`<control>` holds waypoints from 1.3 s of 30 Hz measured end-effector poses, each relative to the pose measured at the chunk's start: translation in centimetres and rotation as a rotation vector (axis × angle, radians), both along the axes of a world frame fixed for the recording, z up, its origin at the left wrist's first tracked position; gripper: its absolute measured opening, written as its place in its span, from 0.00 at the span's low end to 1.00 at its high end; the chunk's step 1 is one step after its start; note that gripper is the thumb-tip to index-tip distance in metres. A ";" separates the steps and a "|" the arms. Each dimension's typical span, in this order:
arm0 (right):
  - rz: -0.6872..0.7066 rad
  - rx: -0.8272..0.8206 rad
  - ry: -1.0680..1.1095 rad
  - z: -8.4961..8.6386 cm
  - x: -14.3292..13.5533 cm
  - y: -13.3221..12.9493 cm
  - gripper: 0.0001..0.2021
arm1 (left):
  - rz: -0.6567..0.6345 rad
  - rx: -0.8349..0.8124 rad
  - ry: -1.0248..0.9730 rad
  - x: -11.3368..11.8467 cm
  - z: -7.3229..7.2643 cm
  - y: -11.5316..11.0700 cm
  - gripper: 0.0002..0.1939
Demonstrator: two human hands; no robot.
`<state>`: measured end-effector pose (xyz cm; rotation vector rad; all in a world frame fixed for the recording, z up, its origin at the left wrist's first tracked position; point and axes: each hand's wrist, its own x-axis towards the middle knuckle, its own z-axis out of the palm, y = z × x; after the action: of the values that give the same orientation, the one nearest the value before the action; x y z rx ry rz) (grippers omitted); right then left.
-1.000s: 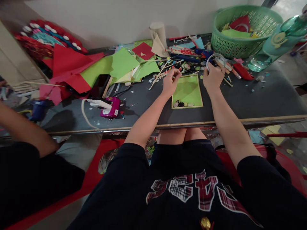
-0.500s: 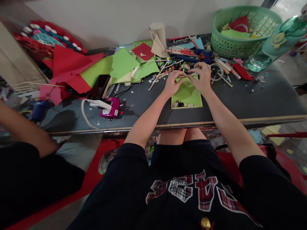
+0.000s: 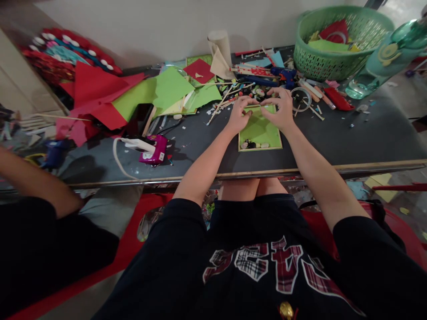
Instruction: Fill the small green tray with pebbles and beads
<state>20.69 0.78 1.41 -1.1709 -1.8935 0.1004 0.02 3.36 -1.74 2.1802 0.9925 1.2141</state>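
Note:
A small green panel (image 3: 260, 126) with a thin pale border lies flat on the dark table. Black and pale pebbles (image 3: 255, 145) sit along its near edge. At the far edge, a thin wooden stick (image 3: 255, 106) runs along the border, mostly covered by fingers. My left hand (image 3: 240, 114) has its fingers curled onto this stick from the left, its thumb lower over the panel. From the right, my right hand (image 3: 280, 109) bends its index finger and thumb onto the same strip. The fingertips of both hands nearly meet there.
Loose pebbles and sticks lie beyond my hands, with a tape roll (image 3: 301, 99) and a blue glue gun (image 3: 285, 75). A green basket (image 3: 328, 64) and a bottle (image 3: 370, 73) stand right. Left are coloured paper (image 3: 96, 95), a phone and a purple adapter (image 3: 153, 150). Another person's arm (image 3: 36, 182) is far left.
My fingertips have lowered slightly and closed in along the panel's far edge; the stick shows less between them. The panel and pebbles stay in place.

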 end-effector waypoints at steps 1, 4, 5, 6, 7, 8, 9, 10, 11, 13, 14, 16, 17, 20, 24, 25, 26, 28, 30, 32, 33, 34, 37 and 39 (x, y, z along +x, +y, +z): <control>0.002 -0.005 0.014 0.0 0.0 0.0 0.20 | -0.001 -0.004 -0.001 0.0 0.0 0.0 0.29; 0.006 -0.025 0.056 0.1 0.1 0.2 0.20 | -0.024 -0.017 -0.002 0.0 0.1 -0.1 0.28; 0.006 -0.029 0.067 0.1 0.1 0.2 0.20 | -0.035 -0.026 -0.005 0.0 0.1 -0.1 0.28; 0.007 -0.032 0.077 0.1 0.2 0.2 0.20 | -0.046 -0.038 -0.009 0.0 0.1 -0.1 0.27; 0.009 -0.032 0.087 0.1 0.2 0.3 0.21 | -0.058 -0.053 -0.014 0.0 0.1 0.0 0.26; 0.011 -0.032 0.096 0.1 0.3 0.3 0.21 | -0.073 -0.068 -0.021 0.0 0.1 0.0 0.25; 0.015 -0.034 0.105 0.1 0.3 0.3 0.21 | -0.091 -0.085 -0.030 -0.1 0.1 0.0 0.24; 0.020 -0.037 0.118 0.1 0.4 0.4 0.22 | -0.115 -0.103 -0.041 -0.1 0.1 0.0 0.23; 0.025 -0.042 0.133 0.0 0.5 0.5 0.22 | -0.142 -0.122 -0.052 -0.2 0.1 0.0 0.22; 0.039 -0.056 0.175 -0.2 0.6 0.8 0.23 | -0.195 -0.160 -0.067 -0.4 0.2 -0.1 0.21; 0.055 -0.067 0.203 -0.4 0.6 1.0 0.24 | -0.214 -0.174 -0.068 -0.5 0.3 -0.1 0.22; 0.102 -0.100 0.283 -1.0 0.5 1.5 0.27 | -0.239 -0.183 -0.049 -0.7 0.4 -0.2 0.24; 0.130 -0.121 0.333 -1.2 0.5 1.8 0.28 | -0.248 -0.179 -0.035 -0.7 0.4 -0.1 0.25; 0.202 -0.198 0.498 -1.9 0.2 2.4 0.31 | -0.278 -0.157 -0.007 -0.9 0.3 0.1 0.29; 0.282 -0.314 0.614 -1.8 -0.1 2.4 0.31 | -0.306 -0.150 0.008 -1.0 0.0 0.5 0.29; 0.298 -0.341 0.620 -1.7 -0.1 2.3 0.31 | -0.307 -0.149 0.009 -1.0 -0.1 0.6 0.29; 0.311 -0.367 0.620 -1.6 -0.1 2.2 0.31 | -0.303 -0.147 0.008 -0.9 -0.1 0.6 0.28; 0.326 -0.399 0.603 -1.5 -0.1 2.0 0.32 | -0.280 -0.145 0.001 -0.7 -0.2 0.6 0.27; 0.331 -0.401 0.565 -1.5 -0.1 2.0 0.32 | -0.245 -0.149 -0.011 -0.6 -0.1 0.5 0.26; 0.332 -0.379 0.519 -1.6 -0.1 2.1 0.32 | -0.215 -0.159 -0.026 -0.5 0.1 0.2 0.25; 0.329 -0.366 0.499 -1.7 -0.1 2.2 0.32 | -0.202 -0.165 -0.036 -0.4 0.2 0.0 0.24; 0.326 -0.358 0.482 -1.8 -0.1 2.4 0.33 | -0.187 -0.172 -0.045 -0.4 0.3 -0.1 0.23; 0.300 -0.352 0.440 -2.1 0.0 2.7 0.35 | -0.133 -0.187 -0.072 -0.2 0.3 -0.3 0.19; 0.281 -0.359 0.412 -2.2 0.0 2.8 0.36 | -0.105 -0.182 -0.087 -0.1 0.1 -0.1 0.15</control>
<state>20.67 3.55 -0.76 -1.0073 -1.6925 0.8029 -0.13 3.23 -1.68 1.9960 0.9035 1.1149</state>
